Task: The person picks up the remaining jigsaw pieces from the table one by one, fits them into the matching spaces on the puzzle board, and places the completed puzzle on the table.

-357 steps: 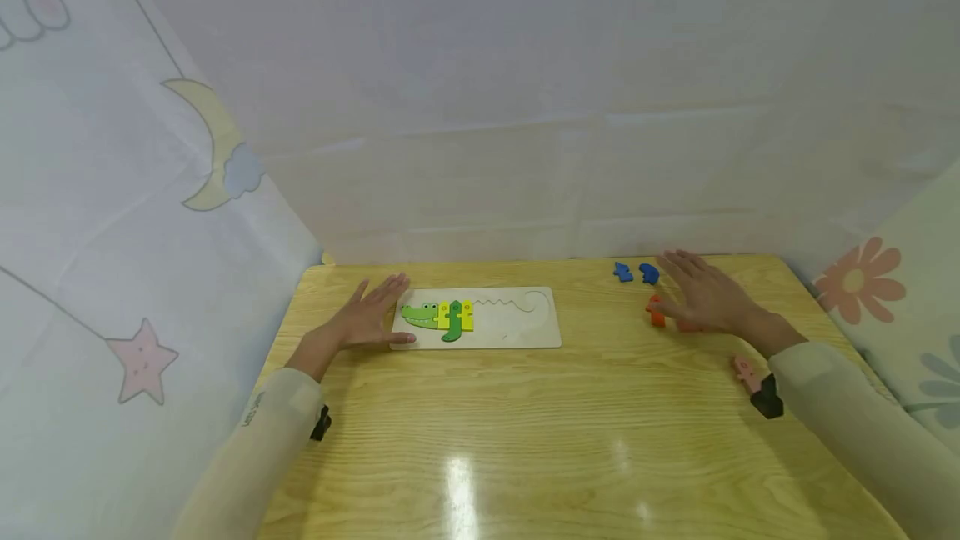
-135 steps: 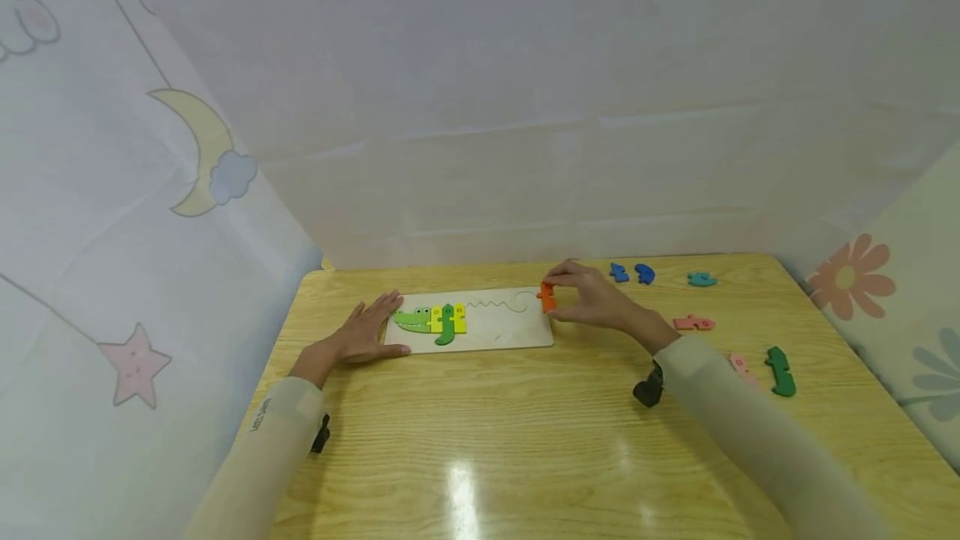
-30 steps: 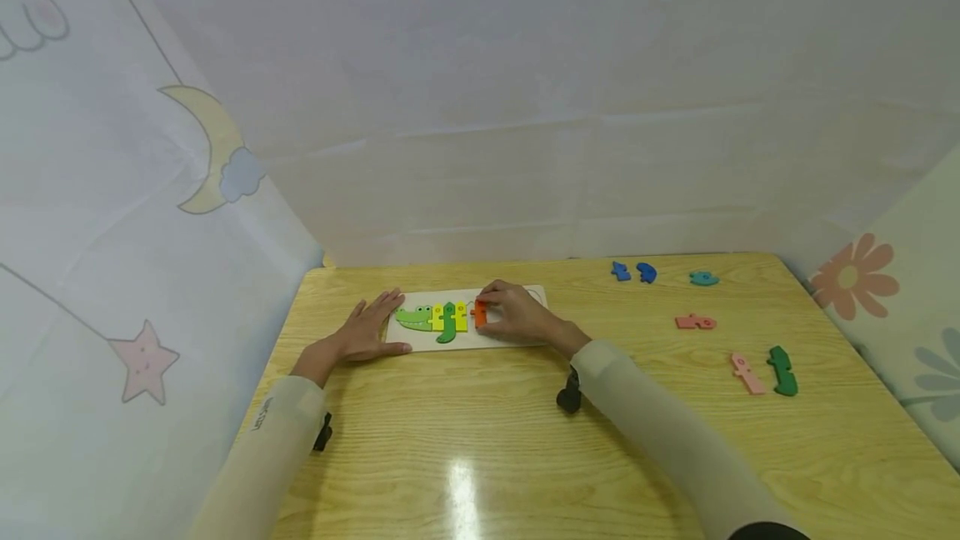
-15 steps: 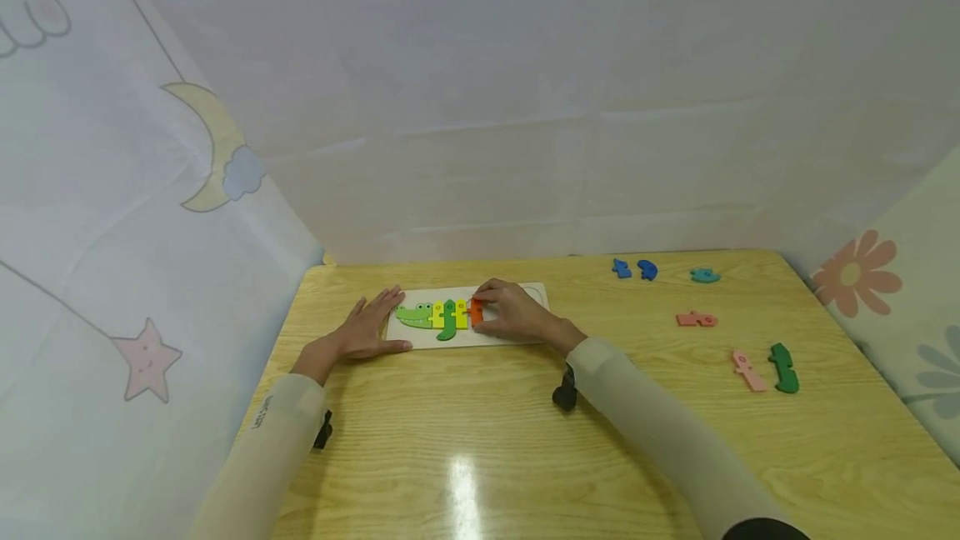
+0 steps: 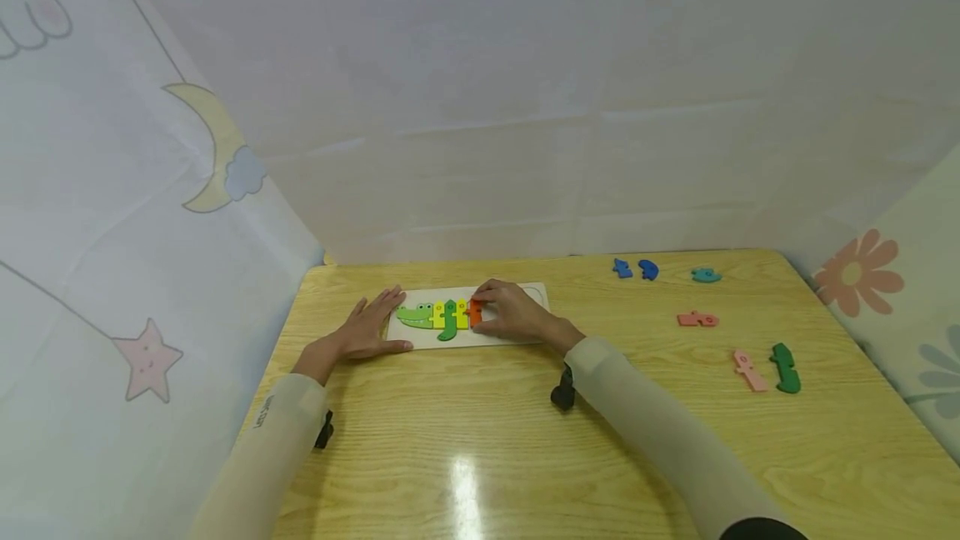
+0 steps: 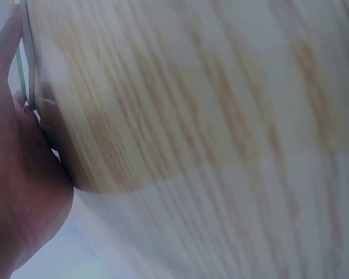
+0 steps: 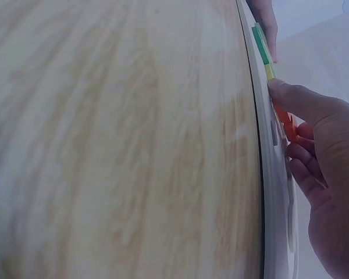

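Observation:
A pale wooden puzzle board (image 5: 450, 342) lies on the table, with a crocodile's green head piece (image 5: 415, 317), two yellow pieces and a green leg piece (image 5: 448, 323) set side by side. My right hand (image 5: 517, 312) pinches an orange puzzle piece (image 5: 476, 317) between thumb and fingers, right up against the second yellow piece. In the right wrist view the orange piece (image 7: 285, 123) sits low over the board under the thumb. My left hand (image 5: 363, 330) rests with spread fingers at the board's left end, thumb along the front edge.
Right of the board lie two blue pieces (image 5: 648, 270), a teal piece (image 5: 706, 275), a red piece (image 5: 697, 320), a pink piece (image 5: 750, 371) and a dark green piece (image 5: 785, 368). White printed cloth (image 5: 480, 148) hangs behind and beside the wooden table (image 5: 390, 457).
Earlier, my right hand picked up the orange piece and carried it left over the board. In the last second it slid slightly further left against the yellow piece. My left hand stays put.

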### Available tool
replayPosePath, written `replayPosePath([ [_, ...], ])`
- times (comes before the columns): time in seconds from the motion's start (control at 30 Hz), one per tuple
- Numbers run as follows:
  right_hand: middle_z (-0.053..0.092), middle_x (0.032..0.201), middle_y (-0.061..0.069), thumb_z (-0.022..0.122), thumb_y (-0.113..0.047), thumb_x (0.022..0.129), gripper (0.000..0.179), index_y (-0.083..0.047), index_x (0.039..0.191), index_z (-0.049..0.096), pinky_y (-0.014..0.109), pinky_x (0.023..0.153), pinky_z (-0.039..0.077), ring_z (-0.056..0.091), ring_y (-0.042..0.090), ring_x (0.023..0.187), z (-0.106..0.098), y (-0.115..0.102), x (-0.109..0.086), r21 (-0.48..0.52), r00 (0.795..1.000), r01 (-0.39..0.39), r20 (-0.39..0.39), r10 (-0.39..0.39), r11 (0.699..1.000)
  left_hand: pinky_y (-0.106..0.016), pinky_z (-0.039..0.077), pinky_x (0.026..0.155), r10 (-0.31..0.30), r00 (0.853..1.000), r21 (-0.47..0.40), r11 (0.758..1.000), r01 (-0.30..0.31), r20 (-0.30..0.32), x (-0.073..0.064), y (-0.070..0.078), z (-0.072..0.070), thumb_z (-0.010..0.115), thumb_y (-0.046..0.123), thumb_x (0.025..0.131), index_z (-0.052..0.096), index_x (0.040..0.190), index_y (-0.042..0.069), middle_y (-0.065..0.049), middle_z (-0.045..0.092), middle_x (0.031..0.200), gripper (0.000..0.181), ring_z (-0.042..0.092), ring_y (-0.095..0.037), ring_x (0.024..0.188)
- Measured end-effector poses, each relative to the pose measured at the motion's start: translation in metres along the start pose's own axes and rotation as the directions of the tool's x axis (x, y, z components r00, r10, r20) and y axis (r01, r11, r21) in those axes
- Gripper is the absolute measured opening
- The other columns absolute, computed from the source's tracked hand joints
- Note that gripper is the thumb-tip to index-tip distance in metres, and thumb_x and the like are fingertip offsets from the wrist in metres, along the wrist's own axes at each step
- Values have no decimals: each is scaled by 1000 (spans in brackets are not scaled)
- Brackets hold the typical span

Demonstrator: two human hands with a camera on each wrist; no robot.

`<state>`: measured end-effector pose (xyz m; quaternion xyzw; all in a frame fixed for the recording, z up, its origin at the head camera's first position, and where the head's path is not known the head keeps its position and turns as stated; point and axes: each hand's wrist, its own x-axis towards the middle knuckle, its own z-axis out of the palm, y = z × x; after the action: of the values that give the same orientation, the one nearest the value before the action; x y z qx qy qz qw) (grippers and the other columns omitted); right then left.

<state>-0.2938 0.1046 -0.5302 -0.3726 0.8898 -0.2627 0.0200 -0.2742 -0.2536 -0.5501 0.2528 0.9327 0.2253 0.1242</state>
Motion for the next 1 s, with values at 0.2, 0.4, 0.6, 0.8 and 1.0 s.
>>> replayPosePath([
  [0.2,68,134,10,87,-34,91,58,-1,136,71,42,108,53,64,26,123,-2,-2,0,5,1000,-2,4,2,1000,-71,-1,125,21,999,-4,1000,-21,-27,-2,6,-2,66,74,91,18,170,7,-15,11,178,114,8,-40,163],
  [0.4,67,136,10,86,-36,92,59,-2,138,70,43,110,52,63,26,126,1,-1,0,-5,1000,-15,26,16,1000,-71,1,125,2,1000,7,1000,-2,-16,-2,12,-4,70,70,91,19,170,4,-17,12,177,114,8,-41,163],
  [0.6,67,136,10,86,-37,92,60,-2,137,70,43,110,52,63,26,126,3,1,1,-14,1000,-8,23,8,1000,-70,1,126,-11,1000,16,1000,11,-3,-2,13,-5,71,66,92,19,170,5,-16,11,178,112,8,-40,164],
  [0.8,68,134,9,86,-38,91,59,-3,136,72,41,110,53,64,24,124,3,2,2,-15,1000,-15,22,16,1000,-70,0,126,-12,1000,20,1000,12,-4,-1,13,-4,71,66,93,18,170,5,-16,11,178,112,7,-40,164],
  [1.0,68,132,8,88,-36,90,57,-3,134,73,40,109,53,64,23,121,3,3,2,3,1000,-26,17,26,1000,-69,0,126,-15,1000,17,1000,15,-2,-2,15,-6,74,57,94,19,170,5,-16,11,178,107,7,-40,164],
])
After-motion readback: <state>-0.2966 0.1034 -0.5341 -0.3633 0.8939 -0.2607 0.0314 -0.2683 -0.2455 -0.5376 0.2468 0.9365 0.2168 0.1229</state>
